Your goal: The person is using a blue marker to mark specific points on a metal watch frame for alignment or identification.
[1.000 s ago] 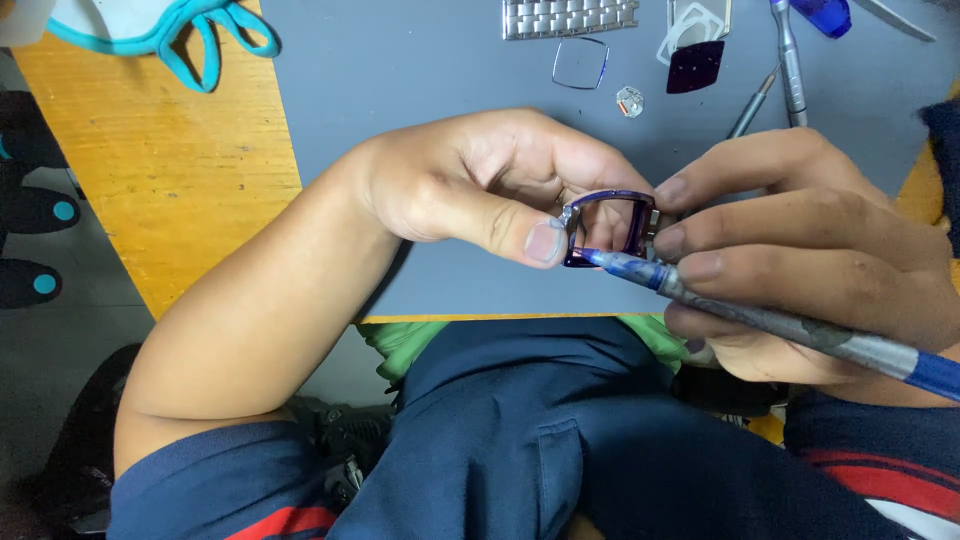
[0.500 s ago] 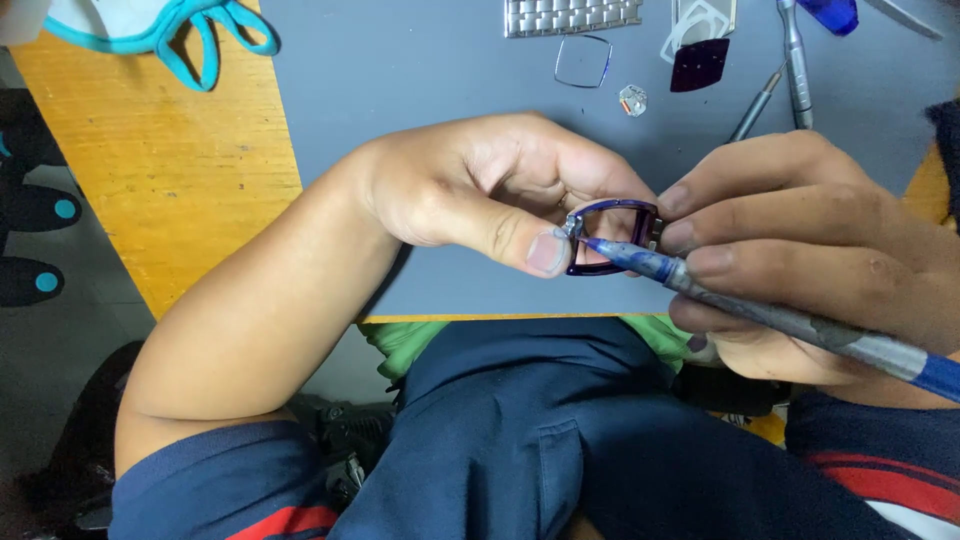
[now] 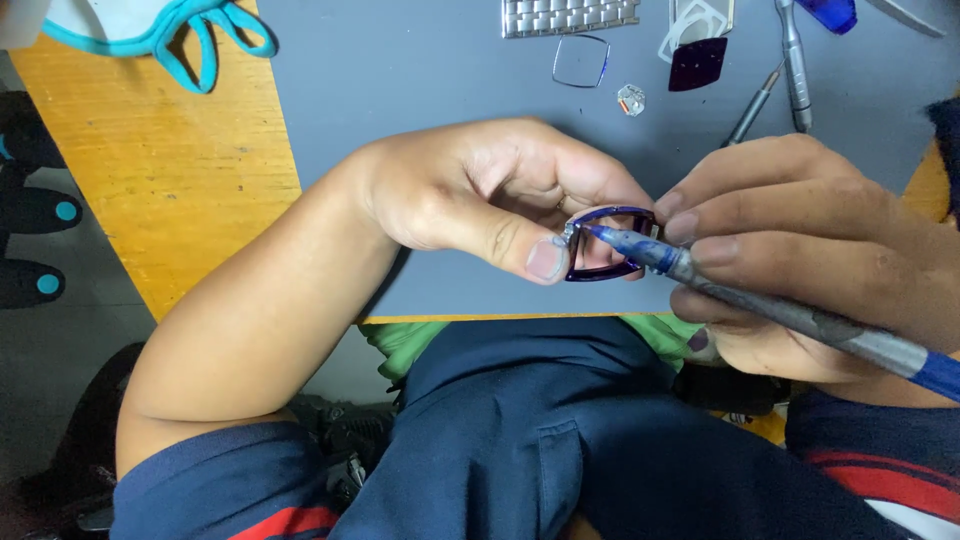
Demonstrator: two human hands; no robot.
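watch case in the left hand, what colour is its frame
Dark purple-blue, glossy; the watch case shows best in the head view, pinched in the left hand.

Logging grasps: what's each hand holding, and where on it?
Left hand pinches the small purple rectangular watch case by its left edge; right hand grips the blue-and-grey pen-like tool along its front shaft.

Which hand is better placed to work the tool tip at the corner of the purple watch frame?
Right. The right hand grips the blue tool, its tip touching the purple watch frame corner. The left hand pinches the frame, so it likely keeps steadying.
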